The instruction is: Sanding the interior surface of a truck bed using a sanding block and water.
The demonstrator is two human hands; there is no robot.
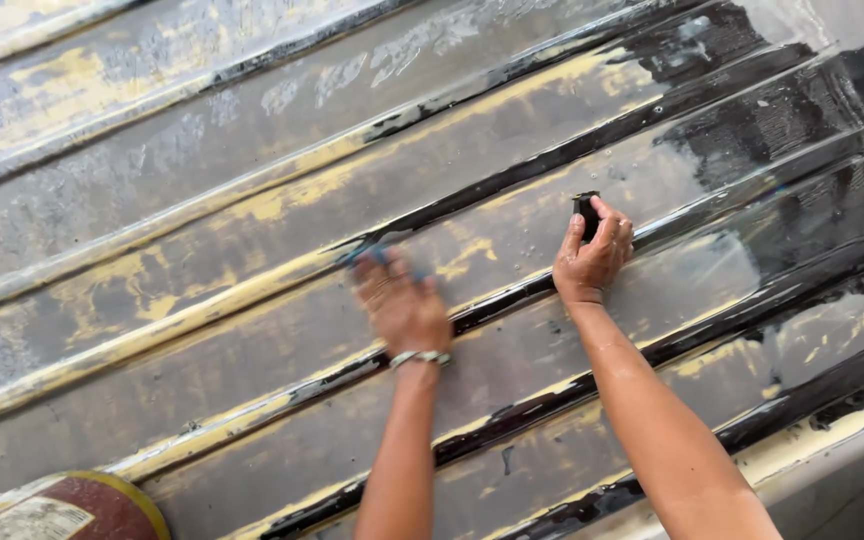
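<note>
Two bare hands work on a wet, ribbed hull surface (202, 200) of worn black and yellow paint, its ridges running from lower left to upper right of the frame. At centre right the right hand (592, 262) has its fingers (574, 240) curled shut around a small dark block (586, 212) (perhaps a sanding block), pressed to the surface just above a ridge, the forearm reaching up from the lower right. Left of it and slightly lower, the left hand (404, 305), a bracelet (419, 357) at its wrist, is motion-blurred; something bluish shows at its fingertips, but whether it grips anything I cannot tell. A round red-and-yellow object (72, 508) sits at lower left.
</note>
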